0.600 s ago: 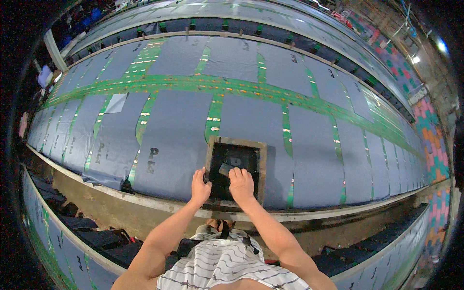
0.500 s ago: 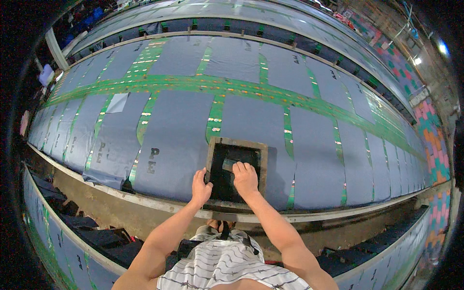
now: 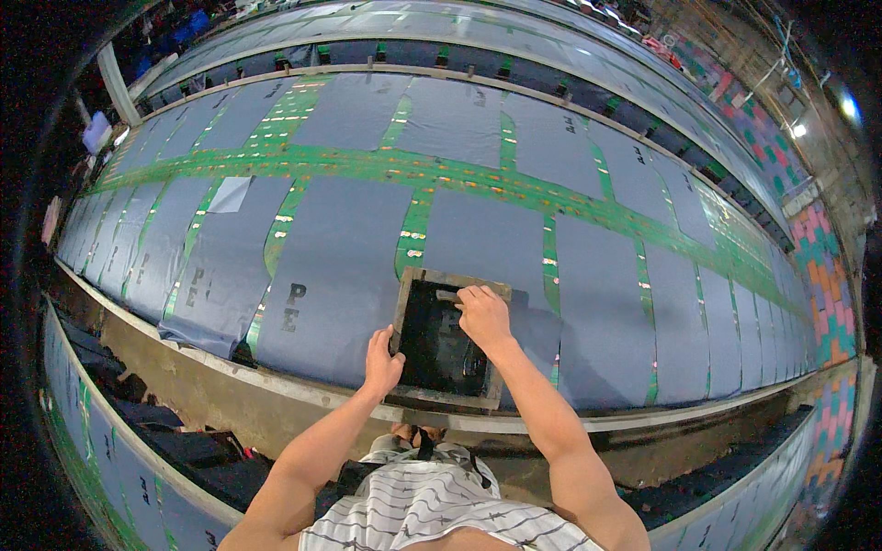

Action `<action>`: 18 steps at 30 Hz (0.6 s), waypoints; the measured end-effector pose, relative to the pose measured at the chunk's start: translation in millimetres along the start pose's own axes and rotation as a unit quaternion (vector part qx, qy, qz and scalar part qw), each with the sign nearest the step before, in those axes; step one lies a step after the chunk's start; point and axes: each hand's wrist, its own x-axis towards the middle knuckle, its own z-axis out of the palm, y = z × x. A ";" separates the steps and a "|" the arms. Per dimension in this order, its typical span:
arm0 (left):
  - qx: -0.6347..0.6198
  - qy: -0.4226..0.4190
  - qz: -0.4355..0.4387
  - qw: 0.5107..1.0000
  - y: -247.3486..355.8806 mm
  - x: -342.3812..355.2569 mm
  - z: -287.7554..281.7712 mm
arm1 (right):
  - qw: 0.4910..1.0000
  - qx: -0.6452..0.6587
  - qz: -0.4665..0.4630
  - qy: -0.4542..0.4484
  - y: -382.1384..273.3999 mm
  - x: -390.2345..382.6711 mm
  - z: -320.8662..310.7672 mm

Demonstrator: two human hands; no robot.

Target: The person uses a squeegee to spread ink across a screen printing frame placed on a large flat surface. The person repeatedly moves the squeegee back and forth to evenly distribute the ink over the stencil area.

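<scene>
A square screen frame [image 3: 439,338] with a pale rim and black wet mesh lies on a grey-blue fabric panel [image 3: 327,285] on the long table. My left hand [image 3: 384,363] grips the frame's left side, low down. My right hand [image 3: 484,314] holds a small flat squeegee [image 3: 447,295] across the upper part of the mesh, near the right rim. A dark stencil letter shows faintly under the squeegee. Other panels to the left carry dark printed lettering.
Green strips [image 3: 413,225] separate rows of panels. The table's near rail [image 3: 303,390] borders a walkway over my feet. Behind me are further tables [image 3: 152,491] with dark fabric pieces. More long tables [image 3: 450,28] stand beyond, and a coloured tiled floor [image 3: 818,266] lies at right.
My right hand and the squeegee have moved up and rightward across the mesh from its middle. My left hand still holds the frame's side.
</scene>
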 end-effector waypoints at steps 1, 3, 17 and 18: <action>0.000 -0.006 0.001 1.000 2.8 1.2 0.0 | 1.000 -0.007 -0.002 0.003 5.1 1.5 9.5; 0.000 -0.010 0.000 1.000 5.6 2.7 -0.5 | 1.000 -0.009 -0.012 0.013 8.0 3.5 23.8; 0.017 0.065 0.053 0.996 -6.0 -0.2 7.9 | 0.996 0.029 -0.058 -0.057 -17.4 -80.3 1.3; 0.016 0.065 0.054 0.996 -9.4 -0.5 8.8 | 0.997 0.030 -0.048 -0.049 -28.1 -93.2 0.0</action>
